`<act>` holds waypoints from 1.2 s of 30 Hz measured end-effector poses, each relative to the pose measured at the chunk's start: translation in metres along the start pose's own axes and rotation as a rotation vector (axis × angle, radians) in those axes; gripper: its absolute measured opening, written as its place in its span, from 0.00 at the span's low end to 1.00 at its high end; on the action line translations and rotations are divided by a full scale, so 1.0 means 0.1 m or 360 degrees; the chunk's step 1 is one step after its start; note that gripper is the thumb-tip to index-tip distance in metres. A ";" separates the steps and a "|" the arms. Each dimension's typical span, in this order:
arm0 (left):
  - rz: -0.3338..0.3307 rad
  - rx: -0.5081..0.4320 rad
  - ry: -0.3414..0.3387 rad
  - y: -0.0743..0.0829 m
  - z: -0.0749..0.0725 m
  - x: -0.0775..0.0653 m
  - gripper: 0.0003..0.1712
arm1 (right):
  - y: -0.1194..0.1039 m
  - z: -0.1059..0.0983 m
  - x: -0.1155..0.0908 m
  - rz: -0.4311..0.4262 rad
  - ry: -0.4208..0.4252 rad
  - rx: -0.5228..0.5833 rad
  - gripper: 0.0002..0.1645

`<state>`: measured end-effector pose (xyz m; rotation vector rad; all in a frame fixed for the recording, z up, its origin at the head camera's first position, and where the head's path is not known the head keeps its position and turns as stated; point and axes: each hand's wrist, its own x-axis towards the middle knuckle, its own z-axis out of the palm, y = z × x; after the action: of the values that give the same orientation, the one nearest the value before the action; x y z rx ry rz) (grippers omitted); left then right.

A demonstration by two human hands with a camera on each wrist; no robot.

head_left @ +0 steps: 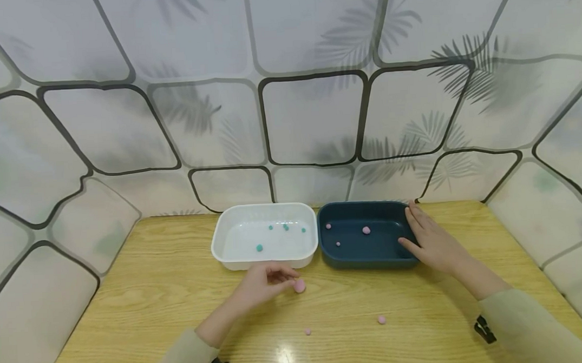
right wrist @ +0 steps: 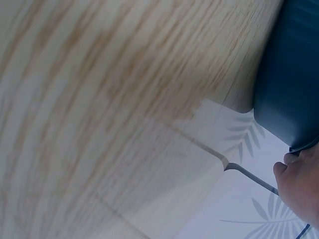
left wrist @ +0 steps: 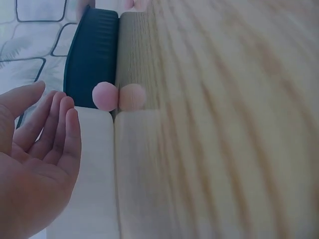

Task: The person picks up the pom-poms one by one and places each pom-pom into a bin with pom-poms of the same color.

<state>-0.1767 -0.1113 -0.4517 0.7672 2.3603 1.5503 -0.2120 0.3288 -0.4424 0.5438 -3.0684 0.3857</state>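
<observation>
My left hand (head_left: 265,284) hovers low in front of the white tray. A pink ball (head_left: 299,285) sits on the table just beyond its fingertips. In the left wrist view the same ball (left wrist: 105,96) stands apart from the hand (left wrist: 42,149), whose thumb and fingers are spread with nothing between them. At the right end of the dark blue tray (head_left: 372,264), my right hand (head_left: 435,241) holds the rim, thumb inside, fingers over the edge. The right wrist view shows part of that hand (right wrist: 301,181) at the tray's rim (right wrist: 305,145).
Several green balls, one being a larger green ball (head_left: 259,248), lie in the white tray (head_left: 265,264). The blue tray beside it contains pink balls, including a bigger pink ball (head_left: 366,230). Two more, a pink ball (head_left: 381,319) and a tiny pink ball (head_left: 308,331), lie nearer on the wooden table (head_left: 130,297).
</observation>
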 end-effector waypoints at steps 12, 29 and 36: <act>0.0030 0.0141 0.0054 -0.15 0.06 0.01 0.09 | 0.01 0.01 0.00 0.0003 -0.0007 0.0012 0.55; 0.0015 0.0246 0.0108 -0.16 0.17 0.03 0.14 | 0.01 0.01 0.00 0.0000 -0.0007 0.0020 0.55; 0.0015 0.0325 0.0077 -0.17 0.20 0.04 0.16 | -0.01 0.00 -0.01 0.0000 -0.0011 0.0041 0.55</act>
<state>-0.1763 -0.0980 -0.4748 0.7919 2.5830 1.3601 -0.2108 0.3287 -0.4421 0.5476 -3.0742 0.4247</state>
